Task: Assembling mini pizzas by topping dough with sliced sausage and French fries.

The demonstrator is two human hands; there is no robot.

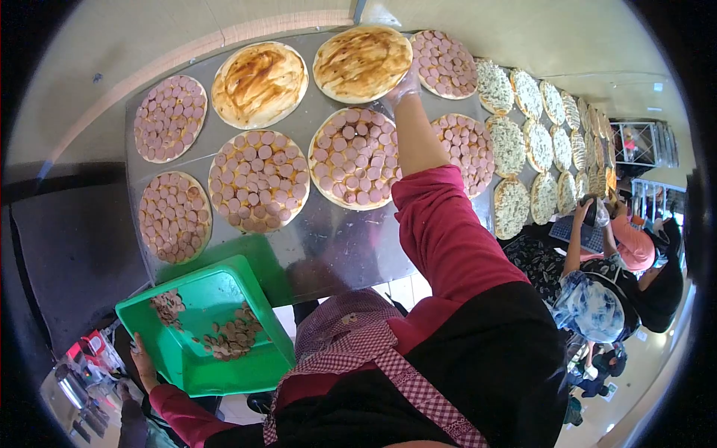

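Right hand (402,88), in a clear glove, was stretched out over the steel table (336,254) with its fingers pinched on the near edge of a sauced pizza base (362,63) in the far row. Left hand (142,358) gripped the near-left rim of a green tray (216,328), fingers curled under it; the tray was held low beside the table's near edge and had two patches of sausage slices (231,337) left in it. Second sauced base (259,84) sat just left of the first. Sausage-covered pizzas (355,157) filled the spots around them. Further right, a run of cheese-topped pizzas (508,142) went down the table. Another person (597,299) stood at that end, hand on a dark object, too small to tell what.
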